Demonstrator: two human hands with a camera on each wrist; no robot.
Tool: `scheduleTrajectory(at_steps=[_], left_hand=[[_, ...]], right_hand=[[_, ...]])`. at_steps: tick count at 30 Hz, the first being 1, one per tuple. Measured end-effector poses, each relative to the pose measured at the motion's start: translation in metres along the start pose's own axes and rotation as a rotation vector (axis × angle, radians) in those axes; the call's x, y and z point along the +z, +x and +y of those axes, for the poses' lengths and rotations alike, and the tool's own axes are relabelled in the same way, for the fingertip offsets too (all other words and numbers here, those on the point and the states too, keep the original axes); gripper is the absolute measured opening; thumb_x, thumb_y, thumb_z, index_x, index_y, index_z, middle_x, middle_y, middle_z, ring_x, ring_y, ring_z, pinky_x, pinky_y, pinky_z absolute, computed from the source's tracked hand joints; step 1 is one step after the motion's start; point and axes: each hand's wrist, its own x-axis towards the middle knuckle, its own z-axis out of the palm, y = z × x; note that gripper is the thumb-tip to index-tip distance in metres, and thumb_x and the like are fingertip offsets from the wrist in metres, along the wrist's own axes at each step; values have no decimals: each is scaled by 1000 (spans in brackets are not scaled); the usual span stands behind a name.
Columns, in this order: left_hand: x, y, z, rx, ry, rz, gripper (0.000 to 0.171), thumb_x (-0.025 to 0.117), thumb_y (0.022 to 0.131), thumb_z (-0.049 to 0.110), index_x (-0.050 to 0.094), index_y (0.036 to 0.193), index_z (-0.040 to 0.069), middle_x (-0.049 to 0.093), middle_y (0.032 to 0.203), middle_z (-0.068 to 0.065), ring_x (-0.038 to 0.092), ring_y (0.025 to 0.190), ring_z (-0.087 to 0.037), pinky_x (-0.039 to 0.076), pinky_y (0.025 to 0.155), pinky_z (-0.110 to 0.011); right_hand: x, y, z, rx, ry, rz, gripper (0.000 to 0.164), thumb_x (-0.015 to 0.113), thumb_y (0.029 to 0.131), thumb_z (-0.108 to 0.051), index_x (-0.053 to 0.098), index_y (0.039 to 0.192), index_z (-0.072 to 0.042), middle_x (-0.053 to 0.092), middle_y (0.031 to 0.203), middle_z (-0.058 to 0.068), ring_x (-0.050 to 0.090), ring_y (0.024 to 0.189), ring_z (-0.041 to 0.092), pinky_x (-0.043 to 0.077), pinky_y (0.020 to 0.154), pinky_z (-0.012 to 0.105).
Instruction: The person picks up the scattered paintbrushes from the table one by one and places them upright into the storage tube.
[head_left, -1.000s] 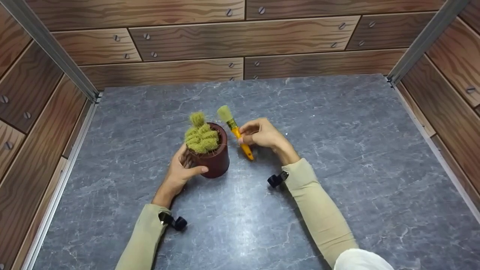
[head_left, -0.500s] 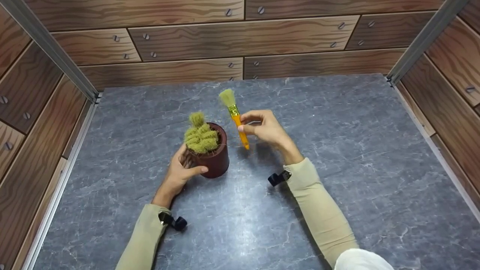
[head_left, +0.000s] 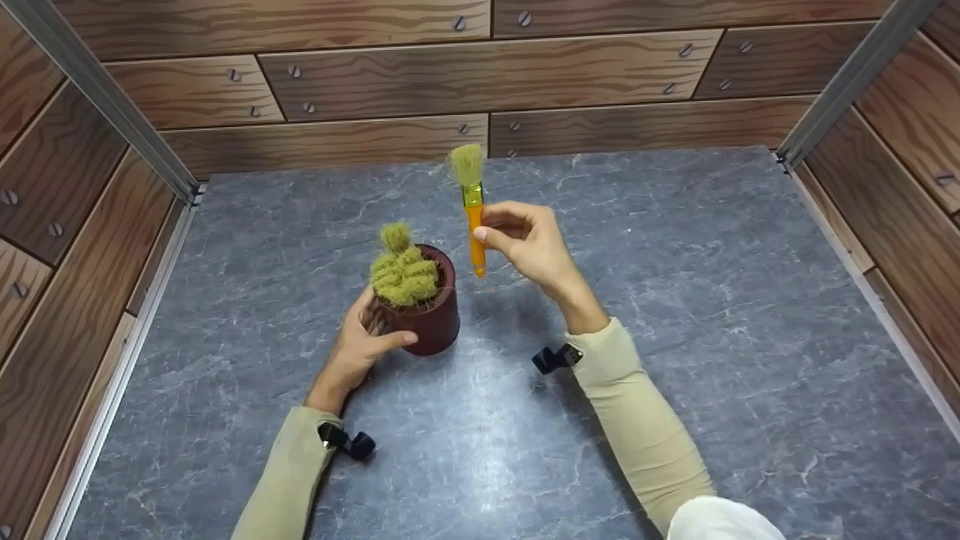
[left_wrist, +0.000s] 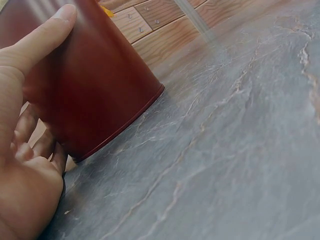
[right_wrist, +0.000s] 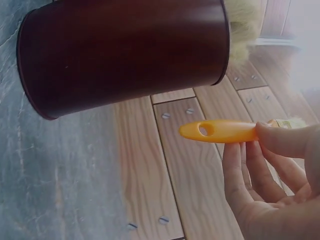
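A dark red pot (head_left: 431,326) with a fuzzy yellow-green cactus (head_left: 405,274) stands on the grey table. My left hand (head_left: 360,341) grips the pot from its left side, thumb across the front and fingers behind. In the left wrist view the base of the pot (left_wrist: 105,90) meets the tabletop. Right of the pot and above the table, my right hand (head_left: 536,244) pinches a paintbrush (head_left: 476,232) by its orange handle, bristles up. The right wrist view shows the handle (right_wrist: 220,130) between thumb and fingertips, its holed end free.
The grey marbled tabletop (head_left: 675,300) spreads around the pot. Wood-plank-patterned walls (head_left: 375,82) close off the back and both sides, with metal posts (head_left: 847,82) at the back corners.
My right hand has raised the paintbrush up and away from me, and the brush has turned from slanted to nearly upright. The left hand and the pot have stayed put.
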Motion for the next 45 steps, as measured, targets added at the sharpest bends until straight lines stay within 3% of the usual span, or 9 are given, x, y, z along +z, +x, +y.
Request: scheduleTrajectory(at_steps=[9, 20, 38, 45], left_hand=[[0, 1, 0, 19, 4, 2, 108, 90, 77, -10, 32, 167, 3, 49, 163, -19, 52, 148, -19, 38, 129, -33], [0, 1, -1, 8, 1, 6, 105, 91, 78, -8, 35, 166, 3, 49, 163, -18, 51, 149, -20, 37, 129, -33], [0, -1, 0, 19, 18, 13, 104, 89, 76, -13, 37, 164, 3, 54, 159, -17, 55, 145, -22, 41, 127, -35], [1, 0, 1, 22, 21, 12, 103, 89, 77, -12, 37, 165, 3, 52, 161, -17, 53, 147, -22, 40, 128, -34]], right_hand=[[5, -6, -16, -110, -65, 37, 19, 78, 94, 3, 79, 113, 5, 80, 106, 17, 76, 93, 20, 66, 89, 33], [10, -11, -24, -174, -59, 51, 18, 78, 93, 4, 80, 110, 6, 80, 103, 17, 76, 92, 20, 66, 87, 32], [27, -15, -26, -265, 46, 74, 20, 80, 91, 5, 77, 109, 12, 81, 101, 11, 77, 91, 17, 68, 84, 34], [37, -18, -23, -281, 69, 53, 21, 80, 91, 6, 77, 111, 12, 80, 102, 16, 78, 91, 20, 69, 85, 39]])
